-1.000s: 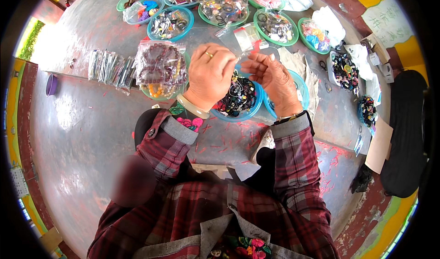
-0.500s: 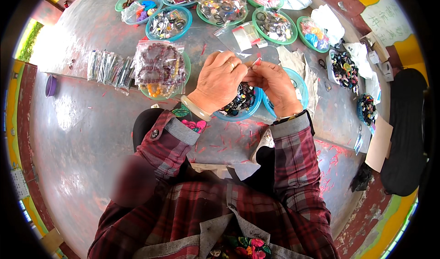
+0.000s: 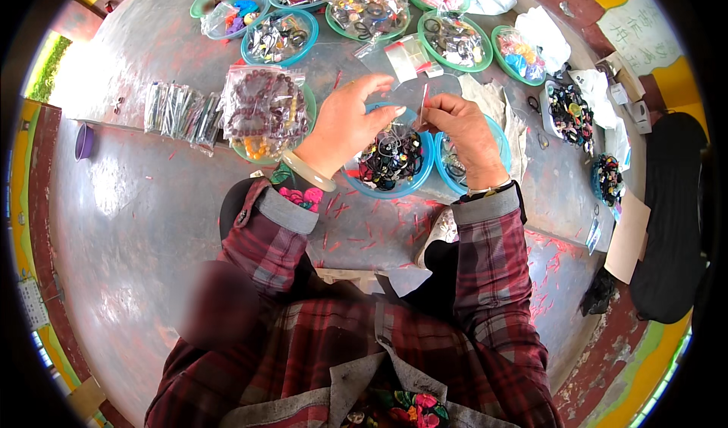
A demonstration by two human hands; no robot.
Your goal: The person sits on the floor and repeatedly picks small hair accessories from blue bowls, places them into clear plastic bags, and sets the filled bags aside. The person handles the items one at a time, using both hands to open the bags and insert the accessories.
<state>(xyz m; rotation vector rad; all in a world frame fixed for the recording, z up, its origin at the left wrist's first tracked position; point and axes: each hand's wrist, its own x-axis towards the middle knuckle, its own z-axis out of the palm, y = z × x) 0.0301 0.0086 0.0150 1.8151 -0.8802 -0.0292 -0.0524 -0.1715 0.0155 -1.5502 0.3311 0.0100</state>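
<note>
My left hand (image 3: 345, 121) is open, its thumb and fingers spread apart with nothing between them. Between the thumb and fingertips of my right hand (image 3: 466, 140) a thin red-and-white strip (image 3: 425, 96) is pinched, pointing up. Both hands hover above a blue bowl (image 3: 388, 194) filled with a tangle of black cords and small shiny charms (image 3: 390, 161). Partly behind my right hand stands a second blue bowl (image 3: 506, 149); its contents are mostly hidden.
Bagged beads (image 3: 262, 109) lie on a green bowl, beside clear packets (image 3: 182, 113). Several bowls of bagged trinkets line the back, including a blue bowl (image 3: 246, 55). A white tub (image 3: 547, 98) of black trinkets stands right, near a cloth (image 3: 518, 136). Red scraps (image 3: 364, 223) litter the floor.
My hands have come apart: the left has moved left and its fingers have spread. The right keeps hold of the strip, which now stands more upright. More of the bowl beneath shows.
</note>
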